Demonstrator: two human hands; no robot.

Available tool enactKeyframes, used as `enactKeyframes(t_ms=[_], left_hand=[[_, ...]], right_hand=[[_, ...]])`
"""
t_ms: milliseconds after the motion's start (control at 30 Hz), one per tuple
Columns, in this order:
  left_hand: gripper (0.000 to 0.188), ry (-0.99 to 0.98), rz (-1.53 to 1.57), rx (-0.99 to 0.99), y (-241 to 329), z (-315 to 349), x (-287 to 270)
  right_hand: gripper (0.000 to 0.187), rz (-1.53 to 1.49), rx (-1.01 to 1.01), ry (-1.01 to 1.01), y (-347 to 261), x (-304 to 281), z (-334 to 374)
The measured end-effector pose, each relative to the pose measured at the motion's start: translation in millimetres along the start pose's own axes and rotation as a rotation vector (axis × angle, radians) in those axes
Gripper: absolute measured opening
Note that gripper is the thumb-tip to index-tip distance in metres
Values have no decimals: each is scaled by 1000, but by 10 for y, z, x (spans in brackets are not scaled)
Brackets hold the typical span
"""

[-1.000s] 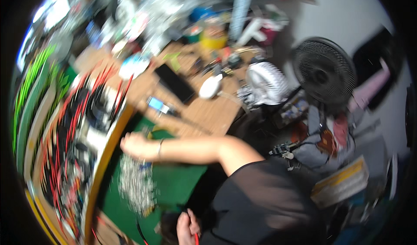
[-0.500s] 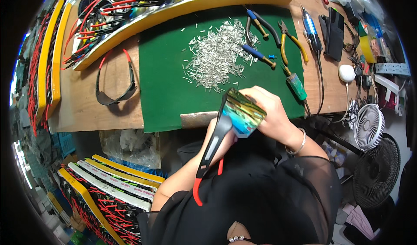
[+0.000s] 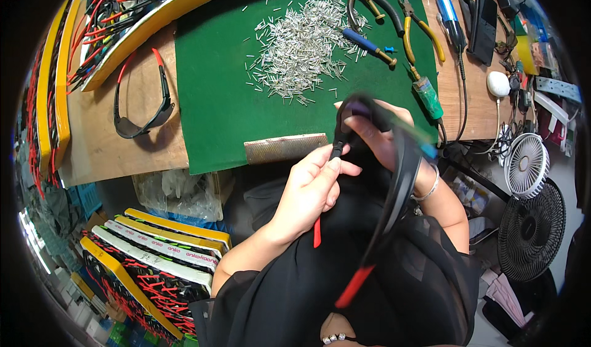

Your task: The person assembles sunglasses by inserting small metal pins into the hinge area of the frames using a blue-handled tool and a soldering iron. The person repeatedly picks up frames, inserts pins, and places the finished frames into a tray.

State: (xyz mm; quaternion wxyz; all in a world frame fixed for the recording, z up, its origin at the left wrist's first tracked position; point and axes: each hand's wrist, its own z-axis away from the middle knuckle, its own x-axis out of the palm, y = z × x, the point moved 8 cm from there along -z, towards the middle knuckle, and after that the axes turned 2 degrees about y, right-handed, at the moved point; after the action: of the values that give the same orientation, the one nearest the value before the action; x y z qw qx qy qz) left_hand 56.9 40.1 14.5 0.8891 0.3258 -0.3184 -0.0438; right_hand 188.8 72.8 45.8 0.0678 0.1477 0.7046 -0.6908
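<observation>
A pair of black wraparound sunglasses (image 3: 399, 190) with red temple tips is held in front of my body, partly smeared by motion. My left hand (image 3: 311, 190) pinches one temple near its hinge, and that red tip hangs below the fingers. Around the front frame and lens my right hand (image 3: 385, 141) is closed, its thumb across the inner side. The other temple slants down toward my lap. Beyond both hands, a heap of small silvery metal pins (image 3: 301, 48) lies on the green mat (image 3: 215, 113).
Another pair of sunglasses (image 3: 144, 125) rests on the wooden table at left. Two blue-handled tools (image 3: 363, 42), yellow-handled cutters (image 3: 409, 33), a green-handled tool (image 3: 428, 97) and a blue pen-like tool (image 3: 449, 17) lie at right. Yellow-edged trays (image 3: 117, 264) packed with glasses stand lower left; fans (image 3: 525, 165) stand right.
The sunglasses have turned, their lens now facing away and their temples lower right. My left hand shows more plainly, pinching near a hinge. The whole view has shifted slightly.
</observation>
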Motion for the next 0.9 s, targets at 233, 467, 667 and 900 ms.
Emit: enactKeyframes(t_ms=[233,467,667,900], left_hand=[[31,-4,-18,-74,-6,8,1],[33,-51,69,-55,18,13,30],[32,-20,13,-46,-145,-86,-35],[29,1,-24,-58,-52,21,-55]], right_hand=[[8,-85,77,80,61,-32,16],[18,-17,13,55,49,-14,25],[31,201,-117,-134,-266,40,9],[32,136,-71,-53,-162,107,-5]])
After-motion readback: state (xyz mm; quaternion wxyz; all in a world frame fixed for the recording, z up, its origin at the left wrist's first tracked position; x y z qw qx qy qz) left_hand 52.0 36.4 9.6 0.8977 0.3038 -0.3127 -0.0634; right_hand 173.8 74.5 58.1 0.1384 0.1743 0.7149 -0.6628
